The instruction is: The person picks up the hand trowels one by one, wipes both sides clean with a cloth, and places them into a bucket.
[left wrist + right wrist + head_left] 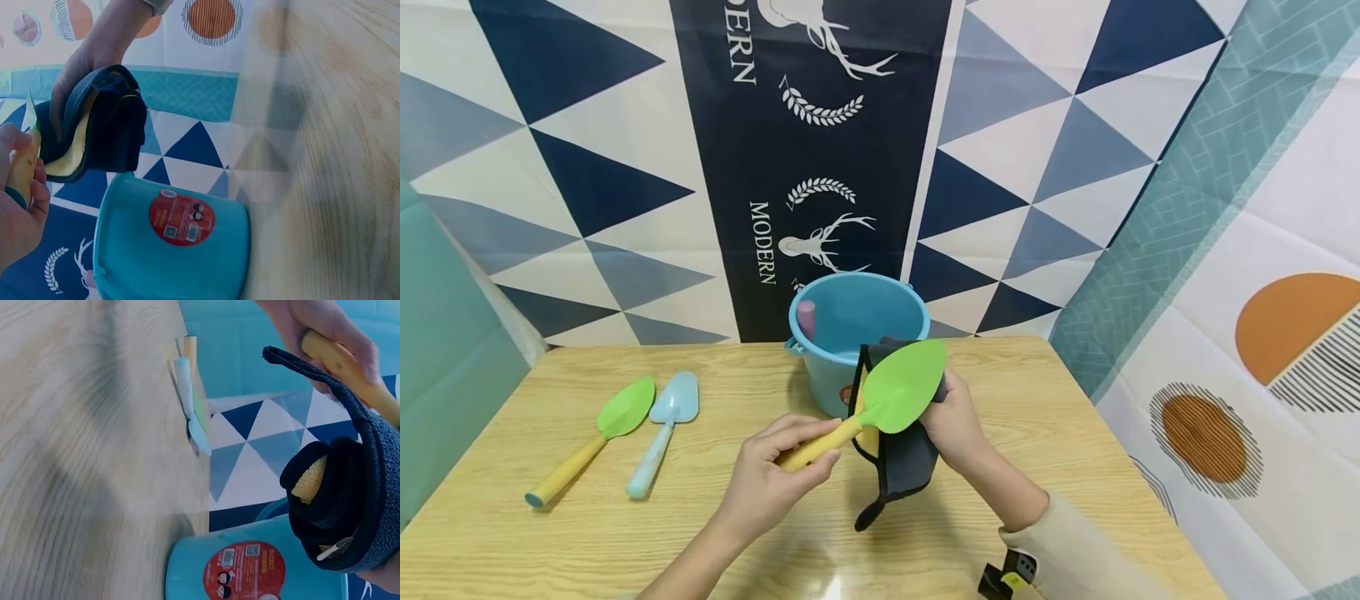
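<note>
Wiping step, apparently: your left hand (772, 465) is curled round the handle end of the green trowel (889, 400), above the counter (737, 385) before the bucket (825, 382); your right hand (957, 427) grips the folded cloth (910, 464) behind; next calls for working cloth along blade

Before me, on the wall's dark panel (883, 158), I read "MODERN" in white capitals running downward. Higher up, the view's edge clips another word, leaving "ERN" plain to me. From both wrists I see a round red sticker (182, 217) on the bucket (169, 272); it bears a square code, and its print is too small for me to read.
</note>
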